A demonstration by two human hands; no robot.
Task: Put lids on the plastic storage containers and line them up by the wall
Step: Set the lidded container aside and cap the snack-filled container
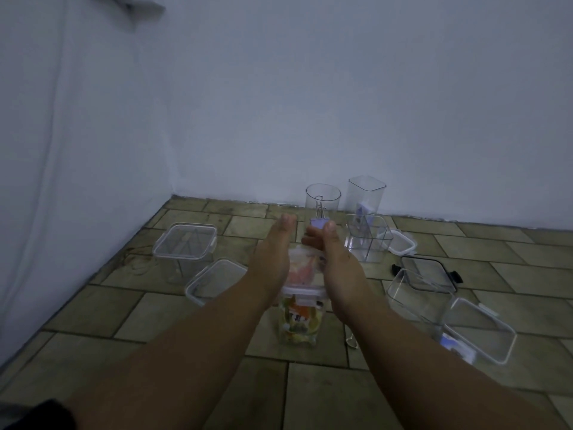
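- My left hand lies flat along the left edge of the lid, fingers straight and pointing away from me, pressing rather than gripping.
- My right hand is on the lid's right side. Its fingers bend in over the far end of the lid, so I take it to be holding the lid there. How firmly, I cannot tell.
- The lid sits on the tall container, the one with colourful contents. It stands upright on the tiled floor, directly below and between my two hands, near me and about in the middle.
- Its long axis is vertical. A clasp faces me at the near edge of the lid, and I cannot tell whether it is snapped down.
- Both hands are equally close to it, one on each side. I judge that sealing means pressing straight down.
- The wall is straight ahead, on the far side of the container. A round container with a purple binder clip in it and a square container stand there, both open.
- Once sealed, I judge this one goes forward, just left of the round container.
- Tall and narrow, it could tip if pushed from the top, so I would lift it.
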